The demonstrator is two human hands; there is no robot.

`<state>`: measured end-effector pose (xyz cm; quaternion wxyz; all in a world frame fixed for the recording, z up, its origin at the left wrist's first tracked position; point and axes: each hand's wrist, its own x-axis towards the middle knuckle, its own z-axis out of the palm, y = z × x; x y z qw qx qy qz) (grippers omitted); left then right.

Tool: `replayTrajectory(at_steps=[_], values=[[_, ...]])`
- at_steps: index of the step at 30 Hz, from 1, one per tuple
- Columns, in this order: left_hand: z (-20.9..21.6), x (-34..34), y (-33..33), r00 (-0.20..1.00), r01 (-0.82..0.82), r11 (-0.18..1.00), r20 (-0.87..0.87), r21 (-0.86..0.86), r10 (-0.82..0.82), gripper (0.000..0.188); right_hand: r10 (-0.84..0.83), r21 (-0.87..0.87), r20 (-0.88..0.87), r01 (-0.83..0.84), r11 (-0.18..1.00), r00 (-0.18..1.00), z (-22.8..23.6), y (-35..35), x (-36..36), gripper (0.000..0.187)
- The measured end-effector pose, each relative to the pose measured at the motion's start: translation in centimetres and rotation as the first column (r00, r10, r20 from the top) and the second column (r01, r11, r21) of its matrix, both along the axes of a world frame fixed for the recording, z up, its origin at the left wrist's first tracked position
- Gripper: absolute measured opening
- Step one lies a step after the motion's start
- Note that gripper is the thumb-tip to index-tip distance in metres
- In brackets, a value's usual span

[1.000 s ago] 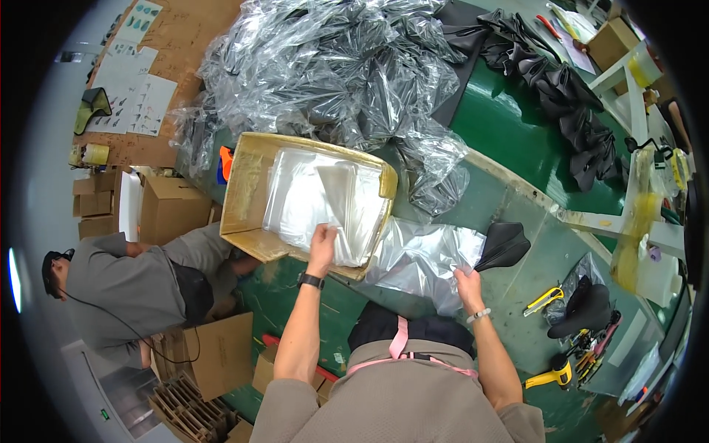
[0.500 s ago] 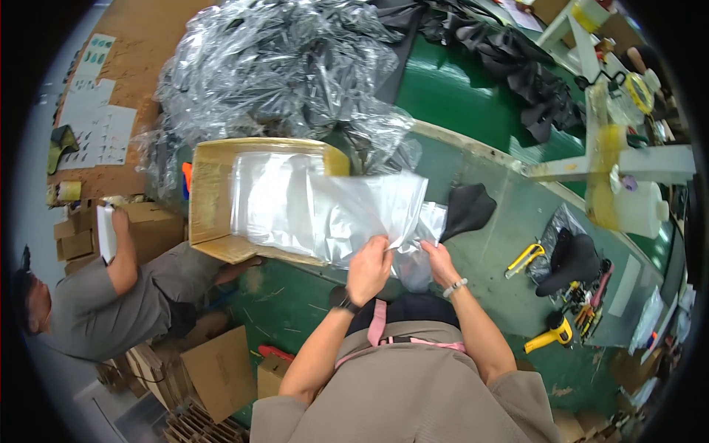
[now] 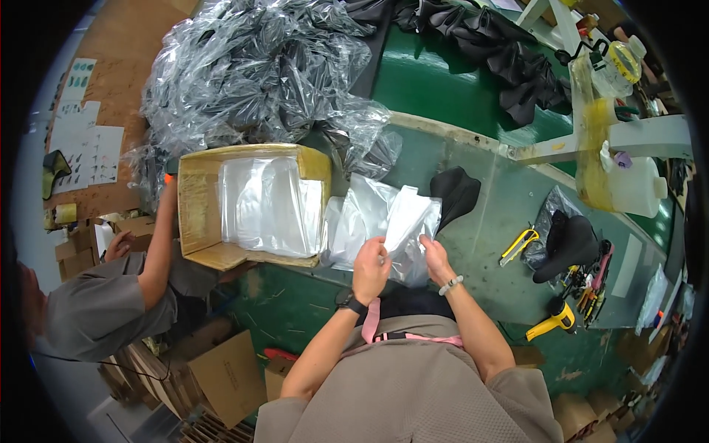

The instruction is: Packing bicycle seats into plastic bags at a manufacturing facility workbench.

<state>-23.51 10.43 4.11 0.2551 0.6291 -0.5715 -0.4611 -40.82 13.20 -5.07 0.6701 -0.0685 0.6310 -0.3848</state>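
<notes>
Between my hands is a clear plastic bag (image 3: 399, 221), partly folded over on the table just right of the carton. My left hand (image 3: 371, 269) pinches its near edge, wearing a dark watch on the wrist. My right hand (image 3: 437, 260), with a pale bead bracelet at the wrist, grips the bag's right side. Right behind the bag lies a black bicycle saddle (image 3: 456, 196). The open cardboard box (image 3: 201, 199) on the left holds a stack of flat clear bags (image 3: 262, 210).
A large heap of plastic-wrapped dark items (image 3: 251, 74) fills the back left. Several black saddles (image 3: 509, 66) line the far green surface. On the right lie a yellow cutter (image 3: 519, 246), another saddle (image 3: 569, 247) and a yellow heat gun (image 3: 554, 321). A co-worker (image 3: 111, 295) is at left.
The bag has come away from the stack in the box and is now gathered in front of me. The co-worker's arm now reaches up beside the box, toward something orange.
</notes>
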Motion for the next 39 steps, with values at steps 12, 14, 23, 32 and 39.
replayTrajectory(at_steps=[12, 14, 23, 32, 39], values=[[-1.7, -3.5, 3.8, 0.897, 0.245, 0.959, -0.409, 0.144, -0.168, 0.017, -0.233, 0.032, 0.137, 0.231, 0.972, 0.963, -0.2, 1.4, -1.2, 0.039], [-2.2, -3.1, 3.9, 0.966, -0.01, 0.952, -0.242, 0.306, 0.088, 0.016, 0.194, -0.063, -0.449, -0.247, 0.967, 0.872, -0.4, 1.0, -1.9, 0.042], [12.8, 3.0, -0.3, 0.994, -0.103, 0.989, -0.049, -0.105, 0.099, 0.016, 0.073, -0.019, -0.419, -0.089, 0.996, 0.905, -3.4, 2.2, -4.3, 0.037], [4.2, -7.7, 0.8, 0.741, 0.634, 0.773, 0.306, -0.029, -0.597, 0.014, -0.267, -0.074, 0.057, 0.271, 0.96, 0.962, -1.5, 2.4, -4.1, 0.04], [-2.6, -4.8, 1.7, 0.803, 0.596, 0.794, 0.111, -0.121, -0.586, 0.035, -0.086, -0.081, 0.162, 0.101, 0.992, 0.983, -0.6, 2.4, -5.4, 0.047]])
